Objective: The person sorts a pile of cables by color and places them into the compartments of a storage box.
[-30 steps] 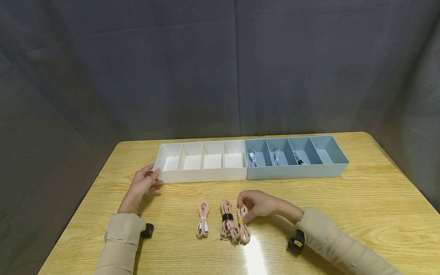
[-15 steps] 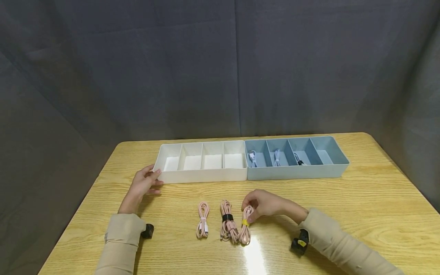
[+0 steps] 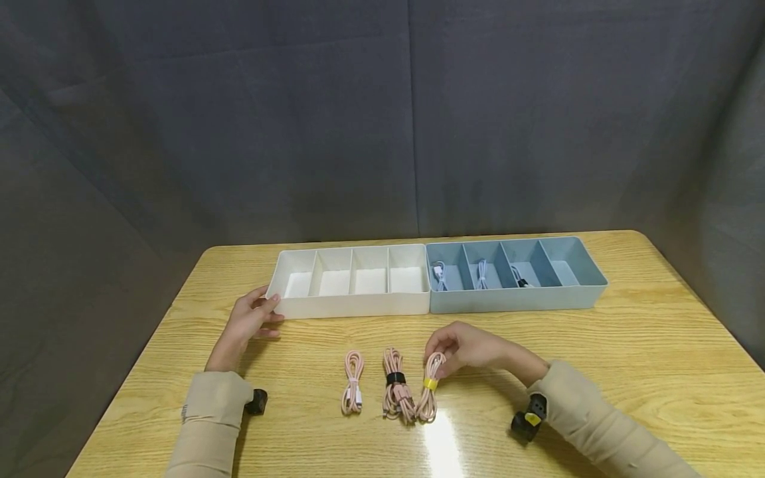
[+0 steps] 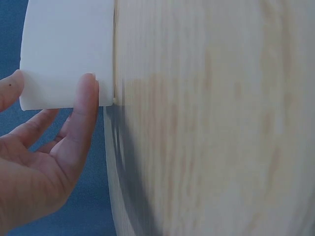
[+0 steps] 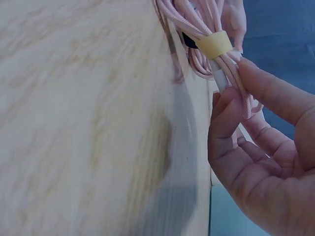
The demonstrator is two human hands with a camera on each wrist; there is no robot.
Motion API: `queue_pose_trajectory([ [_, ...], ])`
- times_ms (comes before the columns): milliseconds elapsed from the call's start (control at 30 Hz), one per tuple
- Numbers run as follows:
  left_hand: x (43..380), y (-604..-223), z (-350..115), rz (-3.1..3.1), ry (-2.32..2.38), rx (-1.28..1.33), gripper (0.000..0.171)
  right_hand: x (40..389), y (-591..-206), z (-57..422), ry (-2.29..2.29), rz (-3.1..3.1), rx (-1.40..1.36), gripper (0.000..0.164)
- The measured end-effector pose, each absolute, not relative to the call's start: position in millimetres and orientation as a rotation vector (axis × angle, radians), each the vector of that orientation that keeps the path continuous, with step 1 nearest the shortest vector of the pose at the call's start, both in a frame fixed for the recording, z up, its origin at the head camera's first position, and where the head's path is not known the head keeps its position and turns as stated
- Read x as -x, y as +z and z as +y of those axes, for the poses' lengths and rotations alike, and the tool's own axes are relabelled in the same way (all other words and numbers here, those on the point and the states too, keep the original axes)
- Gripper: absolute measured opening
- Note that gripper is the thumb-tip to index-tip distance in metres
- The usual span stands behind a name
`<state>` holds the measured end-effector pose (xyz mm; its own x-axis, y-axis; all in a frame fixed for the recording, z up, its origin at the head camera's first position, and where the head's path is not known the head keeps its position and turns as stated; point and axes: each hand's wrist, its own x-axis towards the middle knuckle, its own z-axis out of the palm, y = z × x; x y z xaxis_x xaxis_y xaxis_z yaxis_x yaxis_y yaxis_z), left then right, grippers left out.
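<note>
A pink charging cable (image 3: 430, 385), coiled and bound with a yellow band (image 5: 214, 44), is pinched at its upper loops between the thumb and fingers of my right hand (image 3: 469, 348). It tilts, its lower end close by a second pink cable coil with a black strap (image 3: 396, 378). Further left lies a smaller pink coil (image 3: 352, 382) with white plugs. My left hand (image 4: 54, 152) touches the left front corner of the white divided box (image 3: 352, 305), its fairly straight fingers spread about the corner; one fingertip overlaps the wall in the left wrist view.
A blue divided box (image 3: 514, 300) stands end to end with the white one. Light blue cables lie in its two left compartments, and a cable with a black strap (image 3: 521, 280) in the third. A dark curtain (image 3: 412, 119) hangs behind the wooden table (image 3: 657, 345).
My right hand has moved slightly right and up, carrying the top of the yellow-banded cable away from the black-strapped coil. The left hand has stayed at the white box.
</note>
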<state>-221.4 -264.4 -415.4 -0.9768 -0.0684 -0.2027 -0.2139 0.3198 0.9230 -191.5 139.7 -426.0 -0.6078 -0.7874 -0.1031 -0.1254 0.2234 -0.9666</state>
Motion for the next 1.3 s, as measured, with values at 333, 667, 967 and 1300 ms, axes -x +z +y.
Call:
queue_pose_trajectory([
  [333, 221.0, -417.4, -264.4, 2.447, 1.738, 0.278, 0.058, 193.3, -421.5, 145.2, -1.477, 1.908, 0.821, 0.026],
  [667, 220.9, -417.2, -264.8, 2.436, 1.743, 0.273, 0.058, 196.8, -419.3, 152.6, -1.550, 1.988, 0.775, 0.025],
  [967, 220.7, -414.6, -264.2, 2.430, 1.736, 0.278, 0.058, 196.8, -416.0, 151.7, -1.661, 2.068, 0.722, 0.027],
  [1300, 222.9, -416.4, -264.0, 2.458, 1.723, 0.272, 0.063, 198.1, -408.3, 151.5, -1.802, 2.154, 0.572, 0.028],
])
